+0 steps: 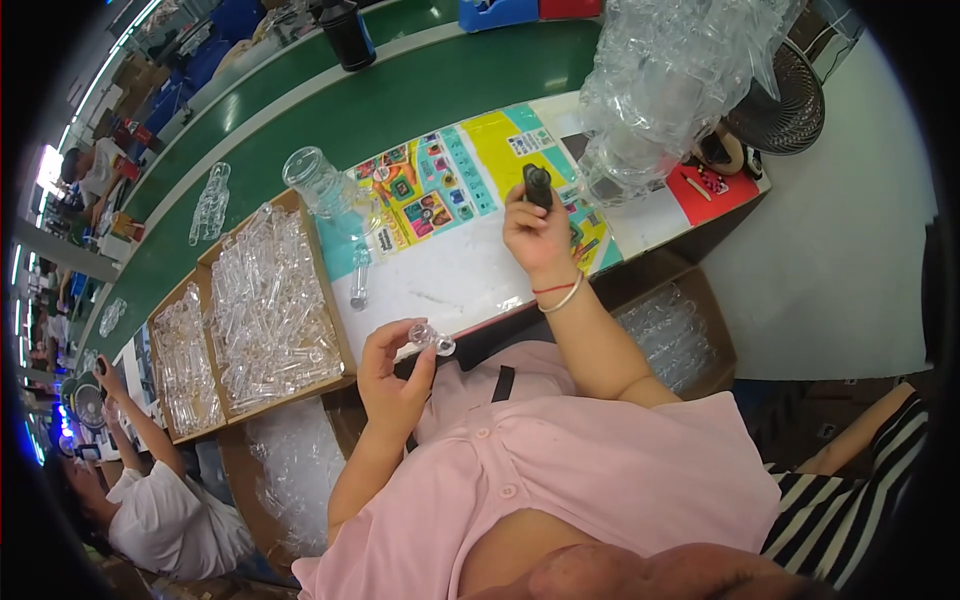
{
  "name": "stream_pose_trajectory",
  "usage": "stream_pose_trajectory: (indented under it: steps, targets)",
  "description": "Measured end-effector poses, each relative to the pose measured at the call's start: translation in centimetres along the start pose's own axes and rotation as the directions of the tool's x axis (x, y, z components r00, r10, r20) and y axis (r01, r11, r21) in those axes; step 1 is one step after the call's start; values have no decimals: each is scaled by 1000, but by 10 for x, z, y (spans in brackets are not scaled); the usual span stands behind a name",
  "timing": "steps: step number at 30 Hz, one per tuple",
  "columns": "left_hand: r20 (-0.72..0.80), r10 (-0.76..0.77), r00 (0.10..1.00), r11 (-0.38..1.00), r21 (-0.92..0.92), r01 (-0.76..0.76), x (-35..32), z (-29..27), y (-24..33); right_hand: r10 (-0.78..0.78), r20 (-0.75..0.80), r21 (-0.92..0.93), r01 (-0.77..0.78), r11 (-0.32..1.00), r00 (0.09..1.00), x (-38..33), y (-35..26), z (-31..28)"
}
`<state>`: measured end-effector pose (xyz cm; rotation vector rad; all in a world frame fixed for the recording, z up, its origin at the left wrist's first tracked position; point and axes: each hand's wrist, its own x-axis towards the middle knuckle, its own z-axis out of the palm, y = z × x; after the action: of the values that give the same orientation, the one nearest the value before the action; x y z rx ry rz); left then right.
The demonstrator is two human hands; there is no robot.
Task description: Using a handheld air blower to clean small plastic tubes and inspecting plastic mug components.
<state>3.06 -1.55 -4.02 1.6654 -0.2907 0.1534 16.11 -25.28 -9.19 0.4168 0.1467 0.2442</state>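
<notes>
My left hand [393, 375] pinches a small clear plastic part [432, 339] with rounded ends between thumb and fingers, just off the table's near edge. Raised over the tabletop, my right hand [538, 232] is wrapped round a black cylindrical tool [538, 186]; its exact kind cannot be made out. The tool and the plastic part are apart. On the white board, beyond my left hand, lies a slim clear plastic piece [359, 278]. Behind it are stacked clear round containers [317, 180]. To the left, a cardboard box [335, 335] is filled with clear plastic parts.
A green conveyor belt [420, 92] curves behind the table. Bagged clear plastic [665, 90] towers at the back right beside a black fan [785, 100]. Below the table stand boxes of clear parts [665, 345]. At the left a person in white [175, 525] works.
</notes>
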Motion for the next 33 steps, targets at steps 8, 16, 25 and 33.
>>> stream_pose_trajectory:
  steps: [8,16,25,33]
  targets:
    - [-42,39,998,998,58,-36,20,4,0,-116,-26,133,118,984,993,37,-16,-6]
    - [-54,-181,982,922,-357,150,31,14,-6,-130,-65,104,136,985,989,30,-17,-3]
    - [19,-310,951,700,-671,242,29,9,-18,2,351,-871,325,369,937,-50,68,7]
    - [334,-390,858,630,-583,513,38,20,-2,262,379,-903,416,-103,888,-83,76,-2]
